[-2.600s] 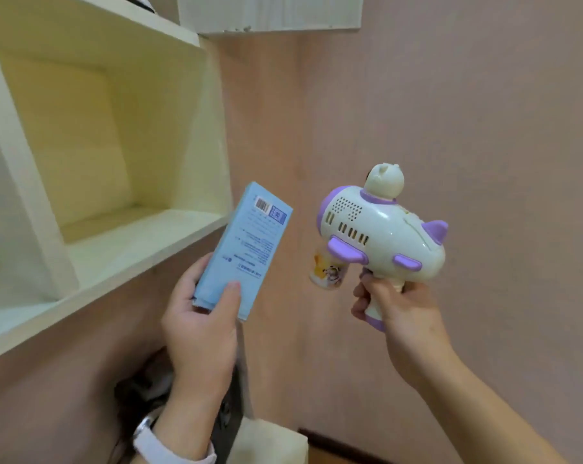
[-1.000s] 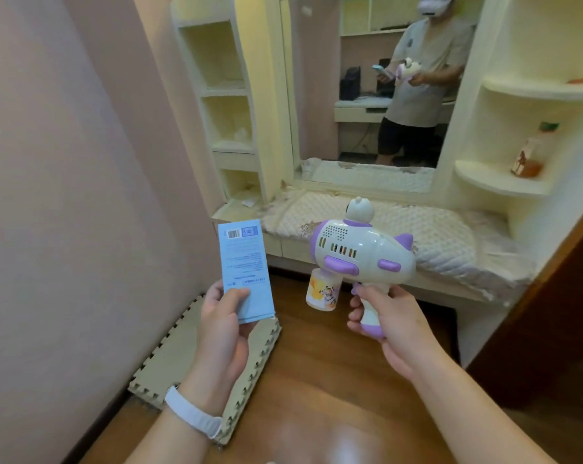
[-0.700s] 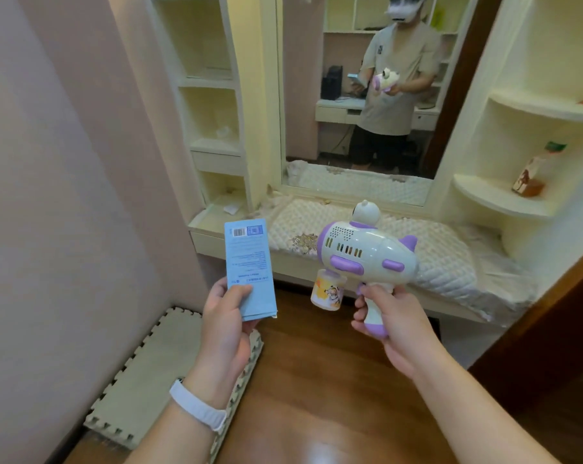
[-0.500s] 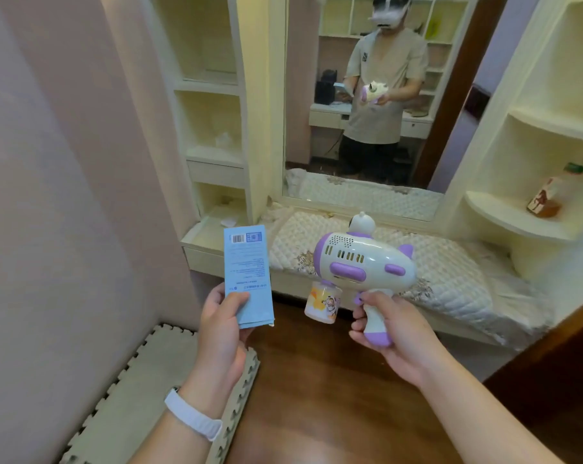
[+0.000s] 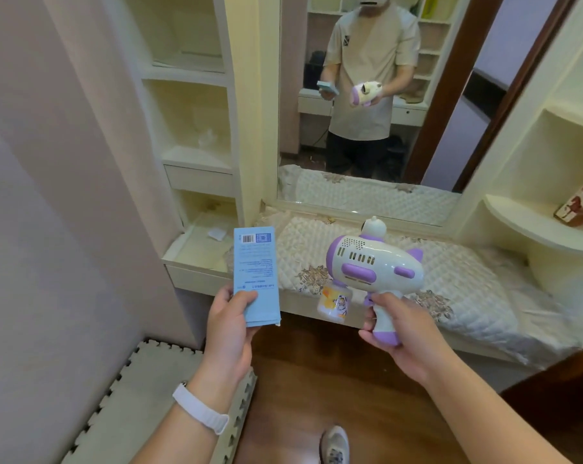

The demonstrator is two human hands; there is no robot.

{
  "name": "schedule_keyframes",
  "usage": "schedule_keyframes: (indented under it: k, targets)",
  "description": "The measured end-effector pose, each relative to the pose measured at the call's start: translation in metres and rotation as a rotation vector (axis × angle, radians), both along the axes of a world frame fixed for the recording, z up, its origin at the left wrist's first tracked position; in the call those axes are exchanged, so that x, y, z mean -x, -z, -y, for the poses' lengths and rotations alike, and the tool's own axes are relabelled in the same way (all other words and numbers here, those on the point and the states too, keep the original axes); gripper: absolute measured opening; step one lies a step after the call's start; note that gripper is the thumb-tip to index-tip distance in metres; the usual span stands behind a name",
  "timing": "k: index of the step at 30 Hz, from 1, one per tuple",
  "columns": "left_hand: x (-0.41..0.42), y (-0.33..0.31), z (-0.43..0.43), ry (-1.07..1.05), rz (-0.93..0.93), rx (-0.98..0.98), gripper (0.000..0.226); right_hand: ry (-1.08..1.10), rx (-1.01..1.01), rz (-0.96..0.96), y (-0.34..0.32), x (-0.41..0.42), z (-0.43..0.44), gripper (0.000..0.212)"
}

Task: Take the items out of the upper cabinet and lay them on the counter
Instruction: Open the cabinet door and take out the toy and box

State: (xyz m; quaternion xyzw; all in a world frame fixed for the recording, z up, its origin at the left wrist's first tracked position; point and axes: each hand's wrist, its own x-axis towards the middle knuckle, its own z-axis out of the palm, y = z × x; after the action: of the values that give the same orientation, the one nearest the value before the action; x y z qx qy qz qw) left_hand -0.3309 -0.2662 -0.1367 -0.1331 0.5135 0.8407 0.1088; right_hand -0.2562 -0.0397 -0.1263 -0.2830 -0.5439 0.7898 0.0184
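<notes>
My left hand (image 5: 230,333) grips a flat light-blue box (image 5: 255,272) by its lower end, held upright with the barcode at the top. My right hand (image 5: 397,333) is closed around the handle of a white and purple toy bubble gun (image 5: 374,266), whose small printed bottle (image 5: 334,301) hangs under its nose. Both items hover in front of a low counter covered with a quilted cream cloth (image 5: 451,283).
A tall mirror (image 5: 367,112) stands behind the counter and reflects a person. Cream shelves (image 5: 196,155) rise at the left, curved shelves at the right hold a small red-and-white carton (image 5: 575,209). A foam mat (image 5: 139,396) lies on the wooden floor beside the pink wall.
The view swung away from the upper cabinet to the mirror counter, which has drawn closer. Both hands keep the same grip on the box and the toy.
</notes>
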Motion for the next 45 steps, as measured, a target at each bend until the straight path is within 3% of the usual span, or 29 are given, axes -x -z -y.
schedule_keyframes:
  k: [10,20,28,34,45]
  targets:
    - [0.117,0.006,-0.074,-0.062,0.027,0.1,0.026,-0.057,0.092,0.014,0.021,0.133,-0.071,0.017]
    - [0.204,0.019,-0.143,-0.103,0.061,0.245,0.017,-0.147,0.121,0.06,0.047,0.232,-0.152,0.014]
    - [0.27,0.058,-0.149,-0.097,0.114,0.331,0.019,-0.158,0.169,0.215,0.09,0.291,-0.16,0.008]
    - [0.333,0.113,-0.146,0.049,0.166,0.413,0.024,-0.132,0.174,0.353,0.123,0.344,-0.152,0.01]
    - [0.441,0.192,-0.152,0.193,0.336,0.343,0.024,-0.085,0.191,0.462,0.169,0.443,-0.134,0.006]
